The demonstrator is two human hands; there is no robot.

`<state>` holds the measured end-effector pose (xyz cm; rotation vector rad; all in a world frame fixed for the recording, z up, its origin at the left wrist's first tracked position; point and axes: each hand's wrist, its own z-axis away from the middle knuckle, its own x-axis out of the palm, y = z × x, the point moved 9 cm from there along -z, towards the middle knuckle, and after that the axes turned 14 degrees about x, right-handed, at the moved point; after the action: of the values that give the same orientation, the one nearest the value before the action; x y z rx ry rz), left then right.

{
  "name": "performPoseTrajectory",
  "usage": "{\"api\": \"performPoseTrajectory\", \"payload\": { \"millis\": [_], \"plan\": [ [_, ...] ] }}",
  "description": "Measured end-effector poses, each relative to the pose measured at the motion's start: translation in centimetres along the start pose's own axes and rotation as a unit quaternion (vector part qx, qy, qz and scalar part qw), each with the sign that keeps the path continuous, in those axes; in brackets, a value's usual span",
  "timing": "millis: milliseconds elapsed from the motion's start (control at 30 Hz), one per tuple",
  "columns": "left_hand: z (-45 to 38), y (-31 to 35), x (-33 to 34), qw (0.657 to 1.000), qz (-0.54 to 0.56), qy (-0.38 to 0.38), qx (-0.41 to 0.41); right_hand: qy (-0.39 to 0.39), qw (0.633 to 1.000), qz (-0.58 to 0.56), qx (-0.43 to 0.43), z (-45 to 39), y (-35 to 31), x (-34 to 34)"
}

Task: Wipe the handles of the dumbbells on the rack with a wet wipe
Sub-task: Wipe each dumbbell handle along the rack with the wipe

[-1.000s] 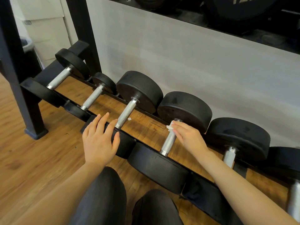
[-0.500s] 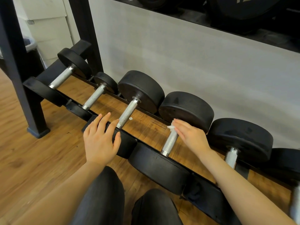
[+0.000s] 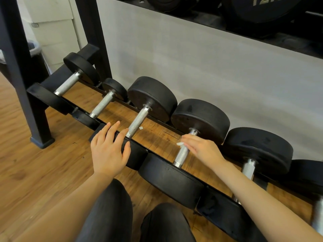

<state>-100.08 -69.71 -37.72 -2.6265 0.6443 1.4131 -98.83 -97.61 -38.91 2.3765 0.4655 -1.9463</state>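
Several black dumbbells with knurled silver handles lie side by side on the low black rack (image 3: 43, 98). My right hand (image 3: 202, 149) is wrapped over the upper part of the fourth dumbbell's handle (image 3: 181, 155), pressing a small white wet wipe (image 3: 180, 143) against it; only a corner of the wipe shows past my fingers. My left hand (image 3: 108, 151) rests flat, fingers spread, on the near black head of the third dumbbell (image 3: 136, 157), just beside its handle (image 3: 138, 120). It holds nothing.
The rack's black upright post (image 3: 19, 72) stands at the left on the wooden floor. A grey panel backs the row, with bigger weights (image 3: 262, 9) on the shelf above. My knees in dark trousers (image 3: 111, 212) are at the bottom. A tiny white scrap (image 3: 140, 128) lies under the rack.
My right hand with the wipe has slid a little down the fourth handle, uncovering its top collar. My left hand has stayed on the dumbbell head.
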Motion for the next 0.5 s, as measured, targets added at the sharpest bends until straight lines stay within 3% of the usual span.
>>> {"api": "performPoseTrajectory", "payload": {
  "millis": [133, 300, 500],
  "plan": [
    [-0.1, 0.1, -0.1, 1.0, 0.001, 0.003, 0.002, 0.052, 0.997, -0.028, 0.046, -0.4, 1.3, -1.5],
    [0.0, 0.2, -0.3, 1.0, 0.003, 0.009, 0.004, 0.027, 1.0, -0.013, -0.002, 0.5, 0.2, 0.0],
    [0.0, 0.0, -0.1, 1.0, 0.002, 0.01, 0.007, 0.066, 0.997, -0.021, 0.031, 0.0, 0.9, -1.1]
  ]
}}
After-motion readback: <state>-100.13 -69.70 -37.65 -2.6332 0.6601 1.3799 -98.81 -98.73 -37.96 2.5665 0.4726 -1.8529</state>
